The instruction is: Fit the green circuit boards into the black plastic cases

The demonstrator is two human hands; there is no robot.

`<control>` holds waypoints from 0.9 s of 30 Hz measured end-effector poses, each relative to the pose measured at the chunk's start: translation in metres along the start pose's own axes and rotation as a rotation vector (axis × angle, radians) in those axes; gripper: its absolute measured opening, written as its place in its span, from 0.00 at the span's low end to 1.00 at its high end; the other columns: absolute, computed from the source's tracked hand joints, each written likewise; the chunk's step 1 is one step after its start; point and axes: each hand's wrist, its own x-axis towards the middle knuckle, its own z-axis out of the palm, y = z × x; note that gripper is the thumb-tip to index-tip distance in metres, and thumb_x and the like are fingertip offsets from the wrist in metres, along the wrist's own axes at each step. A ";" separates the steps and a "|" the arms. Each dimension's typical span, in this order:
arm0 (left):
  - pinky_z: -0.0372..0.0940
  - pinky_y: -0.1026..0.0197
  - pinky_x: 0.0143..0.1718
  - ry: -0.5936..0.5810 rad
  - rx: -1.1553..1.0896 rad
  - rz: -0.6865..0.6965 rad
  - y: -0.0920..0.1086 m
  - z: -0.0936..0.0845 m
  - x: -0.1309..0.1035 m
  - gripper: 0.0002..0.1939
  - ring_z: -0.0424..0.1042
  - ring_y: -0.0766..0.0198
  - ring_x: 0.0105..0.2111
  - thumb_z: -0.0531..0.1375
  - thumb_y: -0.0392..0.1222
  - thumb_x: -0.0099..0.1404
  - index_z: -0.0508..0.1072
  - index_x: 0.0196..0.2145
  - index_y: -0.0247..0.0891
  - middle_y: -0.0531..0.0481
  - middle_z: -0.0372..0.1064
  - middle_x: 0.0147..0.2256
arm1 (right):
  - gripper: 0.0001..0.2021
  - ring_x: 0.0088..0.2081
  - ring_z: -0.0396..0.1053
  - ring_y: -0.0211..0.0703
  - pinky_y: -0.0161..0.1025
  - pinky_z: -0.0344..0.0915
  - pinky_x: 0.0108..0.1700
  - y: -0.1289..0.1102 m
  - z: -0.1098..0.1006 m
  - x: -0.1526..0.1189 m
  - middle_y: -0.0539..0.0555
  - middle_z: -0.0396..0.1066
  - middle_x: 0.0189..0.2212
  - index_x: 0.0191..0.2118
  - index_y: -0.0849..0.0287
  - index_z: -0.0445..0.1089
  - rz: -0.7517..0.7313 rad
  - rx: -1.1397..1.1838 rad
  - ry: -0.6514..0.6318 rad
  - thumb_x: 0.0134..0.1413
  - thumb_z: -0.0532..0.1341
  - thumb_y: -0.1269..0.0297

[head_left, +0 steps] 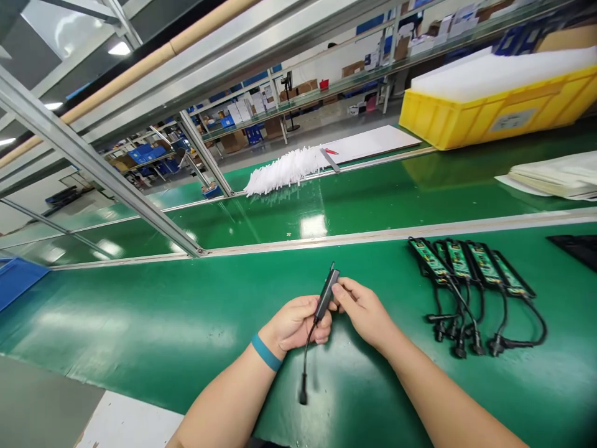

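Note:
A slim black plastic case with a cable (328,294) is held up above the green bench, tilted, its short cable and plug hanging down below. My left hand (299,320) is closed around its lower part, with a teal band at the wrist. On the upper right side, my right hand (361,305) pinches the case between thumb and fingers. To the right lie several open black cases with green circuit boards (485,264). Their black cables and plugs (461,339) trail toward me.
A yellow crate (494,115) with white sheets stands at the back right, near a stack of pale sheets (555,174). White strips (284,171) and a red-and-grey cutter (331,157) lie beyond the bench divider. A metal post (140,205) rises at left, near a blue bin (18,283).

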 end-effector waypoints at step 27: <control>0.66 0.64 0.24 0.107 0.263 0.079 -0.022 -0.005 0.014 0.22 0.74 0.63 0.24 0.59 0.55 0.63 0.65 0.42 0.31 0.40 0.75 0.32 | 0.12 0.22 0.65 0.35 0.34 0.62 0.26 0.016 -0.003 0.010 0.47 0.67 0.22 0.30 0.59 0.65 0.094 0.051 0.051 0.48 0.65 0.57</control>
